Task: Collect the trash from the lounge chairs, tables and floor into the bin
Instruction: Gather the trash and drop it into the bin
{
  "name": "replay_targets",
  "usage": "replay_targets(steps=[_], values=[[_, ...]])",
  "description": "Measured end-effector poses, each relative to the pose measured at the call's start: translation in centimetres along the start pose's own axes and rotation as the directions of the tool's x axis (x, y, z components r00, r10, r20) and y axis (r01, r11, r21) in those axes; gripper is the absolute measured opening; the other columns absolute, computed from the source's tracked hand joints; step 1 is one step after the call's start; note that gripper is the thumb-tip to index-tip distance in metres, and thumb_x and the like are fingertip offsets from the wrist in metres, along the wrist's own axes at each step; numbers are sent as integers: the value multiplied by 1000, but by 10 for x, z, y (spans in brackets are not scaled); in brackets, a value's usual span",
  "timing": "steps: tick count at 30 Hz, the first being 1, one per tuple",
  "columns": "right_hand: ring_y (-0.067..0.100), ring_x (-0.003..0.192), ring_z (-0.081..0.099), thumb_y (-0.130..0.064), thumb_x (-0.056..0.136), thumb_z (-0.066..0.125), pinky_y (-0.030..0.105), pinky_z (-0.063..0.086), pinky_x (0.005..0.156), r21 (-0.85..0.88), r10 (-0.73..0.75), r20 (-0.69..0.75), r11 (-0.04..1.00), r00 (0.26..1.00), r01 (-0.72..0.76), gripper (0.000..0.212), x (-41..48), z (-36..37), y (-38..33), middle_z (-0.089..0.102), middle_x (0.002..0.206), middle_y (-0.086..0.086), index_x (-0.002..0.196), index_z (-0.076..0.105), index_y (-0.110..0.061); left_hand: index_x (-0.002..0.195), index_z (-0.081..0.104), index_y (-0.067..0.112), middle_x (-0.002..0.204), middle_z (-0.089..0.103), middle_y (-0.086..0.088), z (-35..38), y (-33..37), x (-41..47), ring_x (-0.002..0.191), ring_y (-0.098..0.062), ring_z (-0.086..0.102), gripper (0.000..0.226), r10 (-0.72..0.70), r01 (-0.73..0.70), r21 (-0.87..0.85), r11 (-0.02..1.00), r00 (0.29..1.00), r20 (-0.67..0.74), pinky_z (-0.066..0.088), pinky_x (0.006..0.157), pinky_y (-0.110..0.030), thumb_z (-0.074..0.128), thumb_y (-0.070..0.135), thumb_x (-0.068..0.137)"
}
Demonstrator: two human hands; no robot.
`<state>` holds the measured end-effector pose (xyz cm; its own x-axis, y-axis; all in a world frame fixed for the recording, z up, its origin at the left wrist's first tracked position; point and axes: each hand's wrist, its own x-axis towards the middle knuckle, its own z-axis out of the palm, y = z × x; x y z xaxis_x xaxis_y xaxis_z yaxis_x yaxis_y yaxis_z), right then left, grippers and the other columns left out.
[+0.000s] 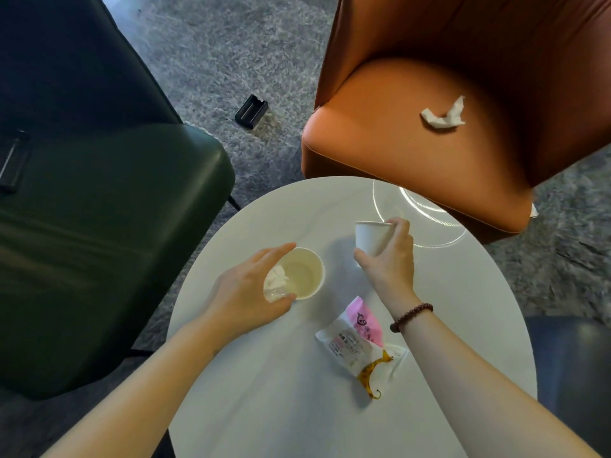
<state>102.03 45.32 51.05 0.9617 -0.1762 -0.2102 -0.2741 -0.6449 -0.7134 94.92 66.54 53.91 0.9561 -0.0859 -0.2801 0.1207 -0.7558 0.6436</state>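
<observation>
On the round white table (271,408), my left hand (244,292) curls around an upright paper cup (305,274) and holds a crumpled white tissue (276,284) at the cup's rim. My right hand (391,259) grips a second paper cup (370,238), lifted and tilted above the table. A pink and white snack wrapper (360,342) with a yellow print lies flat near my right forearm. A crumpled white tissue (444,115) sits on the seat of the orange lounge chair (380,143). No bin is in view.
A dark green lounge chair (99,226) stands left of the table, with a dark flat object (13,160) on its seat. A small black box (251,112) lies on the grey carpet between the chairs. A dark seat (575,375) shows at the right edge.
</observation>
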Motion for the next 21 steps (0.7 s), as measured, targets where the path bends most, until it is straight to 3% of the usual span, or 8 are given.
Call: replay_targets(steps=[3,6,8,10,12,15,18,21], values=[[23,96,54,-13,69,75,20,48,67,344,-139,-49,928,989,147,61,-28,-4,-17,47,114,4,106,31,-34,135,30,44,133,46,20,5,6,1,114,-10,49,72,-24,23,-4,1000,1000,-17,41,90,-24,69,37,75],[11,96,54,-16,68,76,21,49,71,472,-238,-77,847,968,246,59,-52,-4,-37,45,108,-21,105,32,-28,137,28,44,136,45,18,9,15,4,118,-10,49,75,-13,14,13,1000,1000,-25,41,92,-26,70,40,74],[1,97,51,-17,67,77,19,48,75,478,-293,-69,829,954,289,61,-60,-2,-46,42,104,-27,106,31,-24,137,29,40,137,45,14,5,17,5,119,-13,48,77,-32,34,28,999,999,-43,41,93,-28,71,40,73],[-8,98,47,-13,65,77,9,44,76,444,-365,-31,829,931,340,66,-66,5,-49,39,106,-24,108,28,-21,136,33,39,136,48,10,-2,16,2,119,-15,48,74,-56,56,2,998,994,-98,41,95,-31,73,37,73],[-8,99,48,-14,63,79,5,44,76,393,-409,34,844,912,364,76,-70,14,-47,39,110,-16,113,23,-27,133,36,41,134,50,11,-10,12,-3,122,-15,47,71,-75,70,-37,997,986,-152,41,98,-34,73,35,73],[10,106,50,-23,63,77,17,48,87,348,-396,118,875,910,336,84,-72,25,-38,43,121,0,123,19,-36,134,33,42,133,50,11,-18,6,-10,120,-14,47,73,-92,87,-41,995,985,-149,42,99,-34,73,34,74],[14,121,42,-38,62,76,32,41,101,290,-363,164,906,917,307,89,-70,32,-29,38,135,0,130,19,-36,135,30,43,132,49,11,-18,0,-16,118,-14,48,74,-113,111,-23,994,985,-129,43,99,-34,72,35,74],[3,127,32,-54,59,75,24,34,104,267,-410,187,896,893,355,100,-70,37,-26,28,139,-13,136,15,-35,136,30,41,133,49,11,-12,-1,-23,120,-14,47,75,-113,113,-13,994,988,-107,42,99,-34,72,38,74]])
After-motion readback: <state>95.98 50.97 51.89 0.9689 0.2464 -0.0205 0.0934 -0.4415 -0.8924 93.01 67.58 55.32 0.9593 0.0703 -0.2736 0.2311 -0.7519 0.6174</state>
